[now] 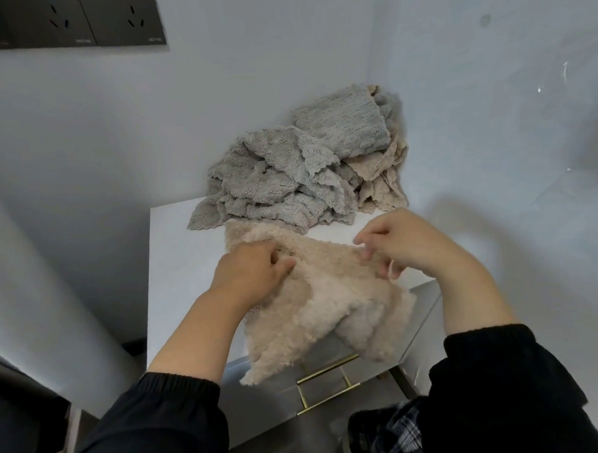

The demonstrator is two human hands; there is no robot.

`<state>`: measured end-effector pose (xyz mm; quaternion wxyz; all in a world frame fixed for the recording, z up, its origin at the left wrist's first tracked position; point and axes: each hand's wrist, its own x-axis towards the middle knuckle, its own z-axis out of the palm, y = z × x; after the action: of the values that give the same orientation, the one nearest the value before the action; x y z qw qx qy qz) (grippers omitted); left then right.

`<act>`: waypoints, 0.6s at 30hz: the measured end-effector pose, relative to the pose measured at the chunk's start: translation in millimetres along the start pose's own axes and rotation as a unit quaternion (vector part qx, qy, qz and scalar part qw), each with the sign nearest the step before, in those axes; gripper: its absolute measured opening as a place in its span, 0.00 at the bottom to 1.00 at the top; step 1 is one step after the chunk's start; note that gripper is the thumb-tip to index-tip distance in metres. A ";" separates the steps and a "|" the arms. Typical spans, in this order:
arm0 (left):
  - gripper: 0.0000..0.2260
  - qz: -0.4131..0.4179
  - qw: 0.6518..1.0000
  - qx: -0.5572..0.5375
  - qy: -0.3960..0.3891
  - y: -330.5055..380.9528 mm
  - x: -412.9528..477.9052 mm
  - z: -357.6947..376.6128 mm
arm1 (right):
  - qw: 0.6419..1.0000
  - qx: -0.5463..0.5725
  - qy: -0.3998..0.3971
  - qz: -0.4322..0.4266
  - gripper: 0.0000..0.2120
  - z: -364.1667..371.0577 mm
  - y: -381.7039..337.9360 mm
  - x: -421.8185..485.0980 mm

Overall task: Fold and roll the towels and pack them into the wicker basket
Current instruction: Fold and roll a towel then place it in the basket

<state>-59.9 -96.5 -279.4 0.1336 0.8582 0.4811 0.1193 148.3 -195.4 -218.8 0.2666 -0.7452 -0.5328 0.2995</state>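
Beige towel (328, 303) hanging over cabinet (175, 259) front edge | left hand (255, 269) gripping, right hand (404, 245) pinching its top edge | risk: overhanging half pulling it off, skewing fold

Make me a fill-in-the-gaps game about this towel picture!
The left hand and right hand grip the beige towel on a ____ cabinet top.
The towel pile behind it is mostly ____.
The drawer handles below are ____-coloured.
Missing words: white, grey, gold.
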 end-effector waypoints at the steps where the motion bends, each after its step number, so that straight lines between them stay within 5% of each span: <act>1: 0.13 -0.001 1.000 -0.004 -0.013 0.2 -0.6 0.9 | 0.994 -0.096 0.043 0.014 0.10 2.9 3.9 3.9; 5: 0.27 0.027 0.996 0.026 -0.076 -3.7 -0.9 6.3 | 0.967 -0.230 -0.046 0.096 0.24 14.3 9.4 6.8; 7: 0.32 0.036 0.994 0.031 -0.094 -6.8 -0.5 5.4 | 0.961 -0.256 -0.049 0.094 0.16 16.7 15.1 14.0; 9: 0.33 0.040 0.993 0.019 -0.112 -9.7 0.6 3.4 | 0.956 -0.285 -0.007 0.077 0.06 20.1 21.4 22.4; 11: 0.34 0.044 0.991 0.014 -0.126 -12.1 1.7 2.0 | 0.958 -0.248 0.127 0.063 0.04 23.9 24.1 27.5; 14: 0.39 0.031 0.988 0.003 -0.149 -16.6 2.9 0.2 | 0.935 -0.065 0.347 0.025 0.14 24.6 19.5 26.0; 16: 0.41 0.021 0.989 0.004 -0.146 -21.2 3.1 -2.1 | 0.940 -0.048 0.337 0.004 0.25 23.1 21.5 26.7; 18: 0.40 0.019 0.993 0.004 -0.113 -24.6 2.2 -4.0 | 0.956 -0.099 0.277 -0.012 0.19 20.7 24.6 26.1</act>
<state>-79.7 -81.8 -284.0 0.1820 0.8756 0.4469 0.0219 155.3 -176.0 -254.8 0.3320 -0.8153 -0.4738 0.0244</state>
